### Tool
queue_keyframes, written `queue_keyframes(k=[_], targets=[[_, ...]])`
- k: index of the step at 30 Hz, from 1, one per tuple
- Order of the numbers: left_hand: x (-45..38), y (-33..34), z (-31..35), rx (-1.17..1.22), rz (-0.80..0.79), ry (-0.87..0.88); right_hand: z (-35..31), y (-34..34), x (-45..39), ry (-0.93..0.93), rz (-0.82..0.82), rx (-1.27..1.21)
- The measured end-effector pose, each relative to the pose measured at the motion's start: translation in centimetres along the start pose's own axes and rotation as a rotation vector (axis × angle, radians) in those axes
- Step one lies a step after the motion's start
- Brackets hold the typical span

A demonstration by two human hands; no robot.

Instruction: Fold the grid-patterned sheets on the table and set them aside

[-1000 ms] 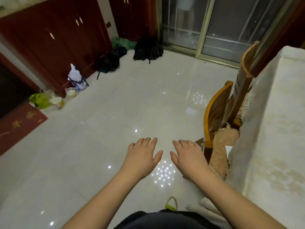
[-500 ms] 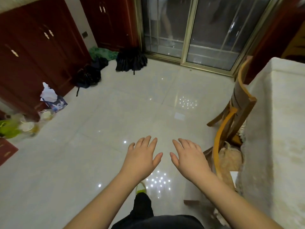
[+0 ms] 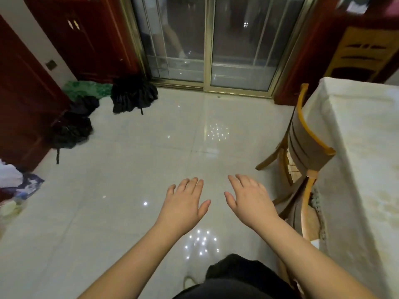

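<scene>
1. A person's left hand [image 3: 183, 203] and right hand [image 3: 251, 200] are held out side by side, palms down, above a glossy pale tiled floor [image 3: 121, 169]; the fingers of both are straight and slightly spread, and neither hand holds or touches anything.

2. Both bare forearms reach forward from the bottom edge of the view, over dark clothing [image 3: 237, 277] at the person's waist.

3. To the right of the right hand stands a wooden chair [image 3: 306, 152] with a curved yellow-brown back, pushed in against a table [image 3: 362, 147] draped in a cream cloth that hangs down its side.

4. No grid-patterned sheets can be made out on the visible part of the table; only the cream cover shows.

5. Straight ahead, a sliding glass door [image 3: 207, 39] with a pale metal frame closes off the far end of the room.

6. Dark red wooden cabinets [image 3: 28, 93] line the left wall, with black bags [image 3: 133, 96], a green cloth [image 3: 86, 88] and other clutter heaped on the floor at their base.
</scene>
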State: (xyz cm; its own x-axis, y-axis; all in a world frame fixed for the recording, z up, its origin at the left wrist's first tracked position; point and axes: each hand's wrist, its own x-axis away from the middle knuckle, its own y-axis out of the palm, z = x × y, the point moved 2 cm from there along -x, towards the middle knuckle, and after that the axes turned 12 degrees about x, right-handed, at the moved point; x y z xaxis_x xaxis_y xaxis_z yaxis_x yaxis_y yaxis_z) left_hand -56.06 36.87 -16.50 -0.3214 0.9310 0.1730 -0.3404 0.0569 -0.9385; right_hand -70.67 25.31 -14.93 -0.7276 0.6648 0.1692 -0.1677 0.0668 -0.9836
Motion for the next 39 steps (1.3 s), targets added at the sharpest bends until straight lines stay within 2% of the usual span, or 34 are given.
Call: queue_keyframes(k=[13, 20, 30, 39], targets=[[-23.1, -3.6, 2.8, -0.065, -0.070, 0.145, 11.1, -0.4, -16.2, 0.222, 0.075, -0.034], [-32.5, -5.3, 5.7, -0.076, -0.074, 0.246, 16.2, -1.8, -22.6, 0.323, 0.099, -0.028], [-48.8, -6.1, 7.2, -0.077, -0.144, 0.530, 22.7, -1.7, -32.3, 0.570, 0.062, -0.018], [-62.4, -9.4, 9.4, -0.121, -0.235, 0.800, 27.6, -4.5, -39.2, 0.805, 0.042, -0.030]])
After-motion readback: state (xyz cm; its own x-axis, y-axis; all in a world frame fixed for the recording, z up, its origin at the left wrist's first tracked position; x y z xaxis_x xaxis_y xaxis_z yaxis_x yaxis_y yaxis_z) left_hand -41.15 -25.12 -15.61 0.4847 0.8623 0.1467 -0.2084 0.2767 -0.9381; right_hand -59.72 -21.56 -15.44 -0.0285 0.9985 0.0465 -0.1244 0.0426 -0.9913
